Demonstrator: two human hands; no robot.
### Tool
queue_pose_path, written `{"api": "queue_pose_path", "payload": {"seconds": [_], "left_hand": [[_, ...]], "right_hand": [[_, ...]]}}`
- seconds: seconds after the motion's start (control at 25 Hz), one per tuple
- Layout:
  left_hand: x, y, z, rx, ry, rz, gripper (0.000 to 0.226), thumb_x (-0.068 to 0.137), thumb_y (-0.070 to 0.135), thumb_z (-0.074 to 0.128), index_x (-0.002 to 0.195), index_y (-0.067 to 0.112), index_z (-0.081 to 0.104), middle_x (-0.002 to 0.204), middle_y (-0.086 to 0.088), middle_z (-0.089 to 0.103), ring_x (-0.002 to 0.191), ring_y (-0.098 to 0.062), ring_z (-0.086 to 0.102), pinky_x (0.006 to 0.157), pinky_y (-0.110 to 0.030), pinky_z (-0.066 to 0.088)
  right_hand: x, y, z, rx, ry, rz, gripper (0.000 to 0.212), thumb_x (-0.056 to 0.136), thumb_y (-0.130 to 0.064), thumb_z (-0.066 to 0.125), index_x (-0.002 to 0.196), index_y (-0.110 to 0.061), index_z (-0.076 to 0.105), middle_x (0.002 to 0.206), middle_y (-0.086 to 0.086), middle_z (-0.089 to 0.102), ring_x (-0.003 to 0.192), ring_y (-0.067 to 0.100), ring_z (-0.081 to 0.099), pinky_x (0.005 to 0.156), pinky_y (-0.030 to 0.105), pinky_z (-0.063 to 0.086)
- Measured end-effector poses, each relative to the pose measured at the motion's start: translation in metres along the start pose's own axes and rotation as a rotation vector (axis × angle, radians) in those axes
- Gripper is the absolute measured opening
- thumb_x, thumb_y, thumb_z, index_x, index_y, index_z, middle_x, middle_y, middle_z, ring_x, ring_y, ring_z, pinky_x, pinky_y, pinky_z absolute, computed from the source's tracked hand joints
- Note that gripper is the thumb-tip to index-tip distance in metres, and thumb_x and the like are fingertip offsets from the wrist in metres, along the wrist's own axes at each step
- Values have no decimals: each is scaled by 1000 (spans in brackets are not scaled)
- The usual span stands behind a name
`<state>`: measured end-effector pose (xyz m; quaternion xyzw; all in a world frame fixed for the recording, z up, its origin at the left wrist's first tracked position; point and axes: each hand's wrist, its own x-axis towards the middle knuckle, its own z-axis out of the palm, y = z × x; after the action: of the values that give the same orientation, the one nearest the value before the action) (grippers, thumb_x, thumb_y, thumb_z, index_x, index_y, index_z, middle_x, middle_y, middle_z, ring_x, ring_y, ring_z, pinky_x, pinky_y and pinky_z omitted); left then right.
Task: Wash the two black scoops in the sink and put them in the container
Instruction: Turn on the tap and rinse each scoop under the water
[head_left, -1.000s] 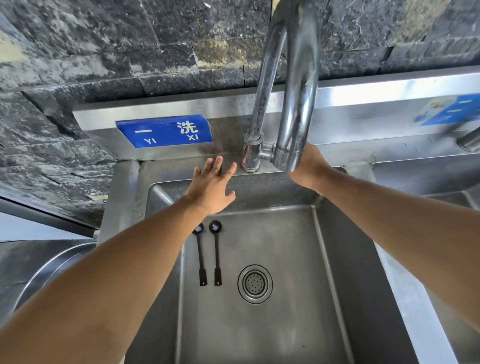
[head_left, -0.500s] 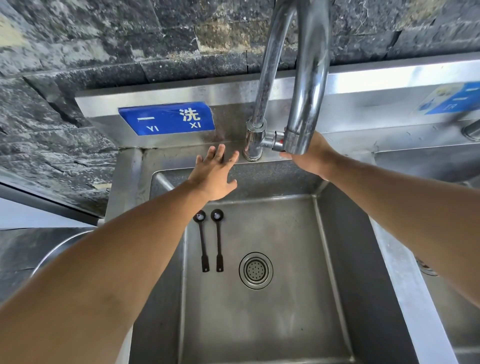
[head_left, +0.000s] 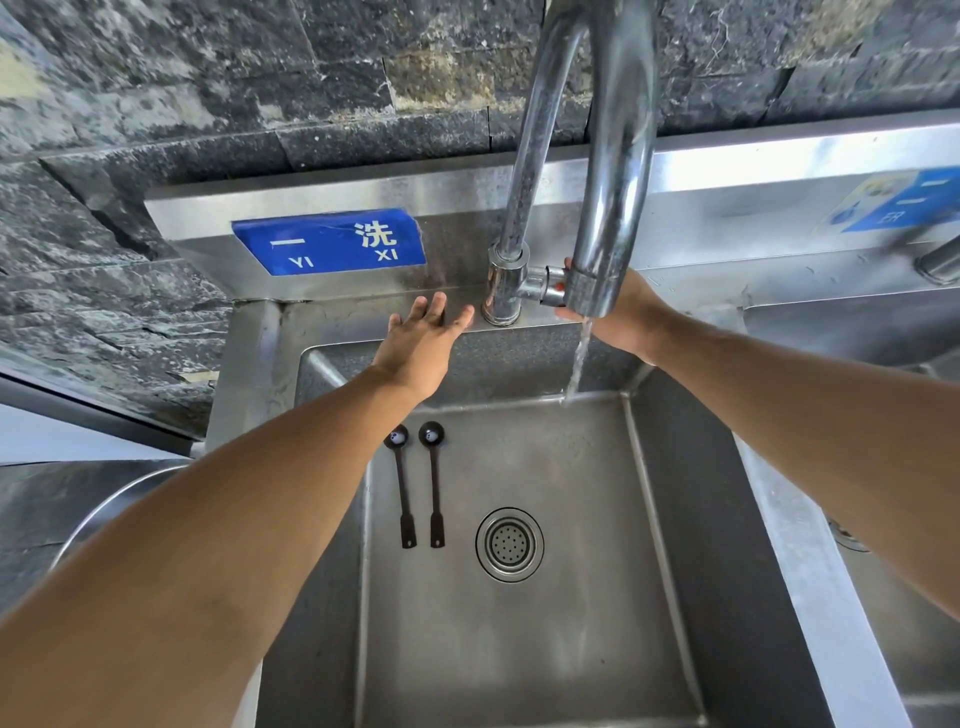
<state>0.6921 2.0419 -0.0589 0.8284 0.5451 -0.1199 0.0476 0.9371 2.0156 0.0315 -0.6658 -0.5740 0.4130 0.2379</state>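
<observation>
The right hand (head_left: 618, 317) reaches behind the spout of the tap (head_left: 613, 171) to the tap handle (head_left: 550, 287) beside the tap's base; most of its fingers are hidden by the spout, so whether they grip the handle cannot be told for sure, though fingertips show above and below it. The left hand (head_left: 422, 347) is spread, fingers straight, stretched toward the back ledge of the sink (head_left: 519, 649), and it holds nothing. A second ago no water was running; now a thin stream of water (head_left: 579, 358) falls from the spout and lands at the back edge of the basin floor, towards its right corner. That suggests the tap has just been opened, so washing can begin. The two black scoops (head_left: 418, 480) lie side by side, near the left wall of the basin floor, bowls toward the back, handles toward the front, just left of the drain (head_left: 509, 544). They are well apart from the stream and untouched. The likely next step is picking them up and bringing them under the water. The container cannot be identified with certainty here
</observation>
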Motion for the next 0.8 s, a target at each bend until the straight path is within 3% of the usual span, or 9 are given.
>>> {"api": "queue_pose_path", "payload": {"seconds": [0.16,0.28,0.44,0.56,0.68,0.8], "left_hand": [[0,-1,0,6,8,2,79,95,-6,38,159,29,10,166,-20,8,151,-42,15,114,-61,29],[0,0,0,9,14,5,79,94,-6,40,159,28,11,166,-20,8,151,-42,15,115,-62,28],[0,0,-3,-5,-5,2,74,97,-1,41,159,28,12,166,-19,7,151,-41,14,116,-61,27],[0,0,-5,-13,-22,11,63,103,11,39,159,25,12,166,-20,6,151,-42,13,116,-62,27],[-5,2,-8,-20,-32,14,60,104,25,40,158,20,15,166,-21,6,151,-42,13,116,-62,26],[-11,6,-13,-26,-41,9,60,103,31,40,157,17,18,165,-22,7,151,-41,14,116,-59,27]], "right_hand": [[5,5,1,-18,7,2,18,99,-8,57,114,1,62,106,11,67,74,-7,59,97,61,49],[9,9,2,-81,19,-15,14,100,-10,55,104,0,63,86,5,66,73,-2,61,92,60,53],[7,9,5,-149,53,-36,15,96,-9,52,99,0,64,91,15,70,91,40,68,84,61,56],[4,10,7,-169,57,-20,21,94,-15,49,100,-6,66,93,14,73,78,30,67,81,55,57],[2,10,10,-59,43,51,36,94,-28,53,125,-13,65,105,12,75,92,29,73,87,53,59],[-3,15,14,-52,68,58,26,92,-33,56,109,-17,69,101,11,76,94,31,74,87,49,59]]}}
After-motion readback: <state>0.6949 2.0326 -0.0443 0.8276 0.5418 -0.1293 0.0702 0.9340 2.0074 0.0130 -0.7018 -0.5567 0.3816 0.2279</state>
